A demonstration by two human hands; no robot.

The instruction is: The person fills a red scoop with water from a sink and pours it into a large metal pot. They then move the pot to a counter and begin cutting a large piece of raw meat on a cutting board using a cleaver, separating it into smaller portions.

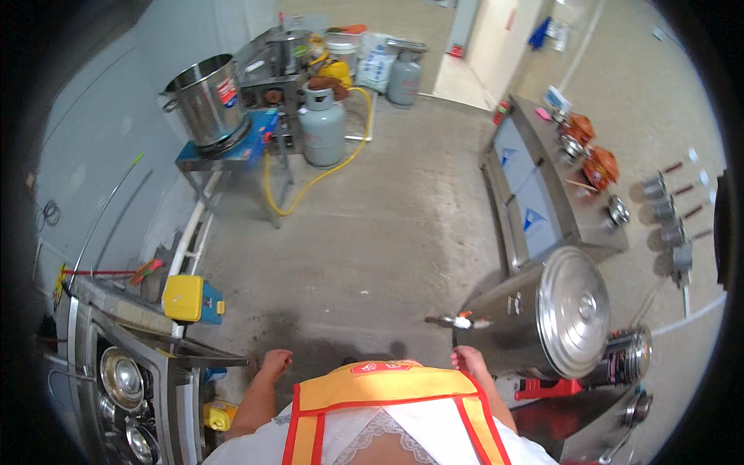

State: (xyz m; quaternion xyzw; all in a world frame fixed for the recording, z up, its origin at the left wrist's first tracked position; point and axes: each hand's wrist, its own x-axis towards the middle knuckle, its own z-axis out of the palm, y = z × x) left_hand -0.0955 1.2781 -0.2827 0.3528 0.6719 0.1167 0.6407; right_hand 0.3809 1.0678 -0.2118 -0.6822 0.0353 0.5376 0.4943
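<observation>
Loosely curled, with nothing in it, my left hand (277, 362) hangs in front of me over the floor. It is nearest the grey metal edge (225, 360) of an open cabinet on the left. My right hand (467, 359) is lowered on the other side, its fingers bent inward and holding nothing I can see. Close beside it stands a tall steel barrel (508, 310) with a domed lid (577, 310) on top. A tap (449, 319) sticks out of the barrel's side, just beyond my right hand. I wear a yellow apron (372, 385) with red trim.
A steel counter (535, 198) runs along the right, bearing orange bags (601, 168). Ahead left, a big pot (208, 108) sits on a blue-topped stand. A yellow hose (310, 190) loops over the floor by a gas cylinder (322, 128). A yellow-lidded bin (184, 298) stands left.
</observation>
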